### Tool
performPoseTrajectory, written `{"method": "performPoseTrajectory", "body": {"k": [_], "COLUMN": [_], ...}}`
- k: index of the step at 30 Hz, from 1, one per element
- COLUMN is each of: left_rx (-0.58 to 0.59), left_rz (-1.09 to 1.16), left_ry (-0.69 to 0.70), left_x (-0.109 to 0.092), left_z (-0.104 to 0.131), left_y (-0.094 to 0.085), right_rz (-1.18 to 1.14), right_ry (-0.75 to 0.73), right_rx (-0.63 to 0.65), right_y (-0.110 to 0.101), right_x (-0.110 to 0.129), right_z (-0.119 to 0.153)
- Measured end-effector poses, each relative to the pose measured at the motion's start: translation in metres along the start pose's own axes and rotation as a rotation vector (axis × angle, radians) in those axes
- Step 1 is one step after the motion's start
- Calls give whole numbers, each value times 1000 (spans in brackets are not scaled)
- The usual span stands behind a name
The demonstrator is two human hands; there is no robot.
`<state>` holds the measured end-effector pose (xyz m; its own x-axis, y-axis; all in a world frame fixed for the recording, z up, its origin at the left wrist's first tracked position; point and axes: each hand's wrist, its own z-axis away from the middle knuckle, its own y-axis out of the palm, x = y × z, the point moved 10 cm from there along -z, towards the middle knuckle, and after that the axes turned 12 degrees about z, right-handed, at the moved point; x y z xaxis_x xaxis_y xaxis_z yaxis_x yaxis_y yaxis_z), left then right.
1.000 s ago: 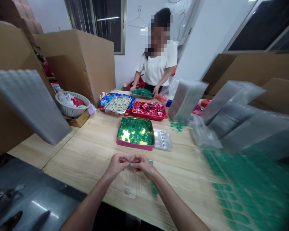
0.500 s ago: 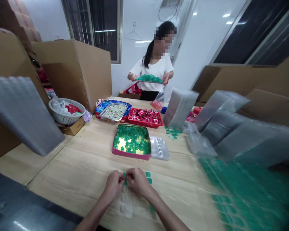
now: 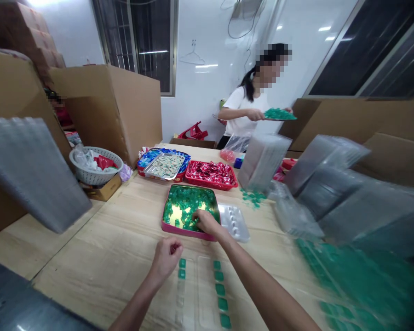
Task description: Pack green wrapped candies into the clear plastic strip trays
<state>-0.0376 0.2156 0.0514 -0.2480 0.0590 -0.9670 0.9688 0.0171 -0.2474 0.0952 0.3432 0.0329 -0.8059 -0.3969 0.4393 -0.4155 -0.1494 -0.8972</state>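
My right hand point(image 3: 207, 221) reaches into a pink-rimmed square tin point(image 3: 189, 233) of small green squares point(image 3: 182, 197). Its fingers are bent together among the squares, and what they pinch is hidden. My left hand point(image 3: 168, 255) hovers just in front of the tin, its fingers curled closed; any contents cannot be made out. Below the hands lies a clear plastic tray point(image 3: 202, 294) with slots along both sides. Green squares point(image 3: 220, 289) fill several slots in its right column, while two point(image 3: 182, 268) sit at the top of the left column.
Another clear tray point(image 3: 233, 223) lies beside the tin. Behind are a red tray of red packets point(image 3: 212, 174) and a metal tray of pale pieces point(image 3: 165, 166). Clear tray stacks point(image 3: 265, 161) stand right; another stack point(image 3: 31, 170) rises left. A co-worker point(image 3: 243, 108) carries green pieces.
My right hand has moved from the clear tray forward into the tin. The left hand has drawn slightly off the tray's left column. The co-worker has shifted right with the green pieces.
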Motion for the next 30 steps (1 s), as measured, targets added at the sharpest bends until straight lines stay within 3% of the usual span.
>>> {"method": "performPoseTrajectory", "body": {"k": [4, 6, 9, 12, 16, 21, 24, 27, 30], "left_rx": [-80, -108, -35, 20, 19, 81, 124, 123, 89], "left_rz": [172, 323, 554, 654, 644, 525, 232, -19, -122], "left_ry": [-60, -68, -76, -128, -209, -264, -253, -212, -173], "left_x": [10, 5, -9, -13, -2, 19, 36, 49, 52], "left_z": [2, 4, 12, 26, 42, 51, 57, 61, 63], "left_y": [-5, -6, 7, 18, 17, 9, 8, 9, 11], "right_rz": [-217, -508, -964, -1129, -1242, -1245, -1127, -894, -534], "right_ry": [-10, -19, -1, 48, 116, 233, 267, 262, 198], "right_rx": [20, 63, 140, 180, 186, 237, 266, 253, 135], "right_y": [-7, -7, -1, 11, 30, 56, 74, 86, 77], "right_x": [13, 28, 55, 72, 79, 79, 77, 74, 74], "right_z": [27, 48, 83, 110, 129, 141, 146, 149, 148]}}
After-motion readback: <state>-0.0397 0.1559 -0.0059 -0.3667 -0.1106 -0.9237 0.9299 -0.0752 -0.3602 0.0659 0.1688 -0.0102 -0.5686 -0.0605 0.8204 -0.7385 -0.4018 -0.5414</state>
